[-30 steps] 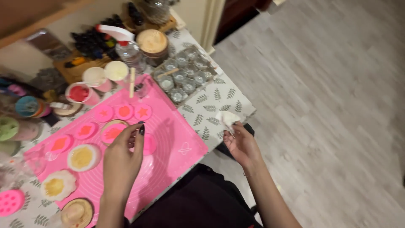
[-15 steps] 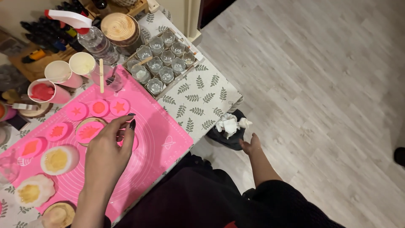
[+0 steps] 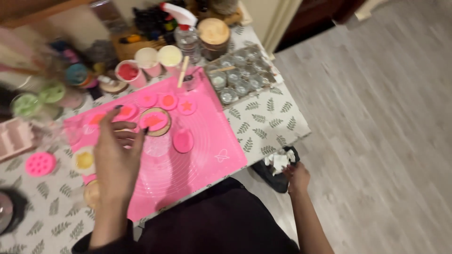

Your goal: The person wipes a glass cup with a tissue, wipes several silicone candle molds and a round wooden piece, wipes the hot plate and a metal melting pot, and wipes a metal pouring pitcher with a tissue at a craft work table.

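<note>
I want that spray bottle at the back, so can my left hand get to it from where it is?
Probably yes: the left hand is open over the pink mat, though cups crowd the way to the spray bottle.

I saw a bright pink mat [image 3: 197, 155] with faint white circle lines and a small white planet outline near one corner. The desk [image 3: 273, 122] wore a white cloth printed with grey-green leaves. Small pink moulds [image 3: 168, 100] held orange-red shapes, one a star [image 3: 187, 106]. A pink oval [image 3: 183, 140] lay on the mat. One pink cup [image 3: 128, 73] held red, two others [image 3: 169, 55] cream. A round pink mould [image 3: 40, 163] lay to the side, a yellow disc [image 3: 84, 160] near it. The spray bottle [image 3: 186, 33] was clear with a white and red head. My left hand [image 3: 117, 155] had dark nails. The crumpled tissue [image 3: 280, 161] was white, the bin [image 3: 273, 176] black, the floor [image 3: 376, 117] pale grey wood grain.
</note>
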